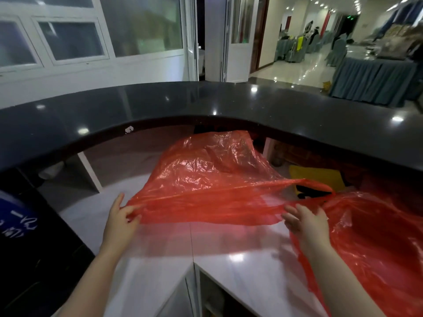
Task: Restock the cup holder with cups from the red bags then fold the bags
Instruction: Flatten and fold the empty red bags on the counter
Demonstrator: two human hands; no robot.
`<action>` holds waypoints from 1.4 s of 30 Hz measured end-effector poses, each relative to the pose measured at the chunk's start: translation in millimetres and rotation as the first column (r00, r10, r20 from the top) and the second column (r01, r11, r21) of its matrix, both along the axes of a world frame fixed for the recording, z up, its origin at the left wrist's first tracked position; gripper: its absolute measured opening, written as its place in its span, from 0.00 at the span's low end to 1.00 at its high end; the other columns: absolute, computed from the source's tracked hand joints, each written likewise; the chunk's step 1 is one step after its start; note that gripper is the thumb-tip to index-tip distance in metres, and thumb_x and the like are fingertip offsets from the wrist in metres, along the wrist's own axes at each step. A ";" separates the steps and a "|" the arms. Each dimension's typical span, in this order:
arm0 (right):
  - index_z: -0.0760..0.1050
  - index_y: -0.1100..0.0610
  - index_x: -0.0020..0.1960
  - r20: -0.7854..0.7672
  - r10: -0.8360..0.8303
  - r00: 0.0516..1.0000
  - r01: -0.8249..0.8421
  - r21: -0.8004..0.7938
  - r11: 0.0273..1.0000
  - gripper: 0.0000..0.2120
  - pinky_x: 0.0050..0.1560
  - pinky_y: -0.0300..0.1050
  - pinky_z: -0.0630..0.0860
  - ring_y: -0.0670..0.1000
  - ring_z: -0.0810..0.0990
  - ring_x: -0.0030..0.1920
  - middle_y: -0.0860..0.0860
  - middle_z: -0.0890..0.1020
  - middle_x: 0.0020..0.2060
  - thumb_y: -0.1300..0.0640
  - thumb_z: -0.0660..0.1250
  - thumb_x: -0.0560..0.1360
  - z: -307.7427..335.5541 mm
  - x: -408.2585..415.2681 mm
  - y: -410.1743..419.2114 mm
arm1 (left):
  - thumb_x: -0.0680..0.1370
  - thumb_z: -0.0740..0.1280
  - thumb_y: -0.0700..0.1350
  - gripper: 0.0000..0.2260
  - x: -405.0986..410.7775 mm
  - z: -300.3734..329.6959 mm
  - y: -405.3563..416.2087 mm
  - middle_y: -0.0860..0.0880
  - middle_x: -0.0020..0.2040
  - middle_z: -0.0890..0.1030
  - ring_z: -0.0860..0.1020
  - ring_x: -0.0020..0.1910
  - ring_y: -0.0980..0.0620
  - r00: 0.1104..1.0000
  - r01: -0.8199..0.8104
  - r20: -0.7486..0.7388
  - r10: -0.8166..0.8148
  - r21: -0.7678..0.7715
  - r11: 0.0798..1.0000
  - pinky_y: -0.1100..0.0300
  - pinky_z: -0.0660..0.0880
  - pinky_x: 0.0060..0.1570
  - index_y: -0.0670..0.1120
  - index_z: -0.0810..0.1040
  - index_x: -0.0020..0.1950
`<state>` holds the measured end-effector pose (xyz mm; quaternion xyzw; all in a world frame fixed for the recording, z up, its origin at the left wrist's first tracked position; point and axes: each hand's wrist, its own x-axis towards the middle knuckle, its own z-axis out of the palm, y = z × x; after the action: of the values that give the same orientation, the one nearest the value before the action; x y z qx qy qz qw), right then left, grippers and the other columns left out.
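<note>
Left hand [121, 217] pinching red bag [206, 179], right hand [304, 221] open

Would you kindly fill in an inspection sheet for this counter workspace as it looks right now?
Surface: white desk, seam down the middle, below a dark curved counter.
Job's things: red bag stretched between both hands; second red bag at right. No cups or holder seen.
Clutter: yellow item under the counter.
Grippers: left hand pinches the bag's edge; right hand at its other end, grip unclear.
Cables: nothing seen.
Surroundings: windows, hall with draped tables.
</note>
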<state>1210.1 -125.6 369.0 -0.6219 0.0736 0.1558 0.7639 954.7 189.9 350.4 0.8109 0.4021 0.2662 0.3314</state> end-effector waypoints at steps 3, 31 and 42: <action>0.50 0.43 0.76 0.353 -0.028 0.935 0.127 -0.261 0.957 0.39 0.35 0.35 0.72 0.42 0.79 0.30 0.48 0.83 0.36 0.64 0.65 0.74 -12.4 -23.6 2.5 | 0.74 0.68 0.31 0.13 -7.2 -12.7 -13.6 0.40 0.76 0.60 0.68 0.70 0.41 0.998 -0.037 -0.057 0.037 -0.002 0.999 0.48 0.67 0.66 0.42 0.83 0.55; 0.80 0.51 0.62 0.251 0.867 0.431 0.097 -0.968 0.232 0.20 0.50 0.52 0.76 0.59 0.77 0.51 0.53 0.78 0.52 0.58 0.73 0.70 -85.0 -32.4 -2.8 | 0.83 0.53 0.50 0.24 -19.6 -97.9 -25.3 0.51 0.79 0.51 0.51 0.77 0.52 0.864 0.243 -0.482 -0.145 0.147 0.959 0.56 0.48 0.74 0.53 0.51 0.78; 0.60 0.41 0.74 -0.015 0.837 0.547 0.038 -0.998 -0.042 0.27 0.65 0.54 0.65 0.53 0.62 0.68 0.44 0.65 0.70 0.36 0.50 0.78 -85.9 -41.4 -25.0 | 0.80 0.50 0.61 0.27 -47.7 -93.7 -57.0 0.60 0.75 0.42 0.43 0.73 0.63 0.866 0.222 -0.471 -0.168 0.060 0.973 0.59 0.42 0.72 0.57 0.47 0.78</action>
<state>1168.7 -150.6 283.1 -0.9417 -0.3229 0.0881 0.0347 907.0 132.9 256.7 0.9046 0.3699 0.0522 0.2053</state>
